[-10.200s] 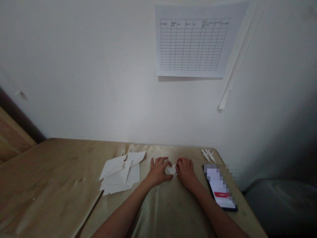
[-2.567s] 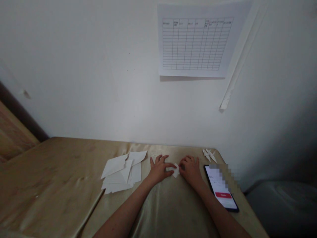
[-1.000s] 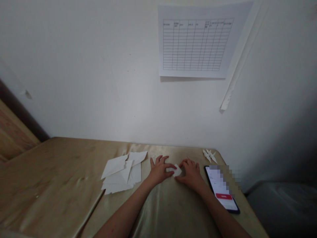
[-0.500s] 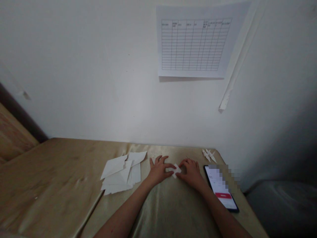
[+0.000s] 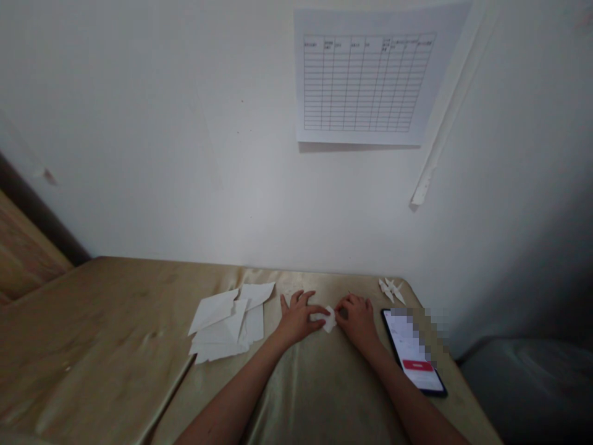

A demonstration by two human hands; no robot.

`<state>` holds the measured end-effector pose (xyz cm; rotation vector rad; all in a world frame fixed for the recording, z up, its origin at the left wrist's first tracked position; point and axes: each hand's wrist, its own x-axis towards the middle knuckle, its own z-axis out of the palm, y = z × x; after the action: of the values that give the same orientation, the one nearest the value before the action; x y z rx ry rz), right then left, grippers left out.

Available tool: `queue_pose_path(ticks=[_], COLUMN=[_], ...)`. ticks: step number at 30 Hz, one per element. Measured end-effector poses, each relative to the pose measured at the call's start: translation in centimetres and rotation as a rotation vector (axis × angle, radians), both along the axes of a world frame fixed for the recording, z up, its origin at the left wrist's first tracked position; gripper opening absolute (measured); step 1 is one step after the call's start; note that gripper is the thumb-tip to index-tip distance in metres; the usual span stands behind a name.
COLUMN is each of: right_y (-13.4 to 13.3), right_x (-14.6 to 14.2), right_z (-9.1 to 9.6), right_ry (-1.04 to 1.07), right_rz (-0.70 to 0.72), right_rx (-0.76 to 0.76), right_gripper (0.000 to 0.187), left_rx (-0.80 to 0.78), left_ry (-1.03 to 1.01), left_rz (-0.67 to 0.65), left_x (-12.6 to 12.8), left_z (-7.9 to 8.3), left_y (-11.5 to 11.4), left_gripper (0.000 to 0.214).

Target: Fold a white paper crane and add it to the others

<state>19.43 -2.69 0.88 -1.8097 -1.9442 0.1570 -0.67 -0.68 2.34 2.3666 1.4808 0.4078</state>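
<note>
A small folded piece of white paper (image 5: 329, 321) lies on the gold cloth between my two hands. My left hand (image 5: 299, 318) holds its left side between thumb and index finger, while the other fingers spread out over the cloth. At the paper's right edge, the thumb and index finger of my right hand (image 5: 357, 321) are pinched together on it. The finer folds are too small to make out.
Left of my hands lies a loose pile of white paper sheets (image 5: 222, 327). A lit phone (image 5: 407, 346) rests to the right, with small folded paper shapes (image 5: 391, 290) beyond it. Behind the cloth-covered table (image 5: 115, 321), a printed grid sheet (image 5: 361, 86) hangs on the wall.
My right thumb has drawn up to the index finger at the paper's right edge, and the paper's outline has changed slightly. My left hand stays nearly still.
</note>
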Motion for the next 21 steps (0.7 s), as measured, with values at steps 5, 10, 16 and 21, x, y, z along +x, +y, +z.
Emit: queue_pose_path(ticks=[5,10,16,21], right_y=[0.2,-0.1,-0.5,-1.0], right_x=[0.0,0.0,0.2,0.1], right_z=[-0.3,-0.2,0.3,1.0], right_ry=[-0.019,-0.002,0.029,0.052], right_rz=[-0.021,-0.030,0.027,0.101], right_rx=[0.003,0.020,-0.028,-0.054], right_gripper=[0.016,0.016,0.017,0.021], left_rx=[-0.025,-0.036,0.001,0.059], left_ry=[0.011,0.013,0.006,-0.017], left_rz=[-0.020,-0.032,0.006,0.003], left_x=[-0.2,-0.4,0.2,0.7], left_z=[0.4,0.9,0.5,-0.1], left_y=[0.0,-0.1,-0.5,-0.7], left_gripper=[0.038,0.044,0.041,0.035])
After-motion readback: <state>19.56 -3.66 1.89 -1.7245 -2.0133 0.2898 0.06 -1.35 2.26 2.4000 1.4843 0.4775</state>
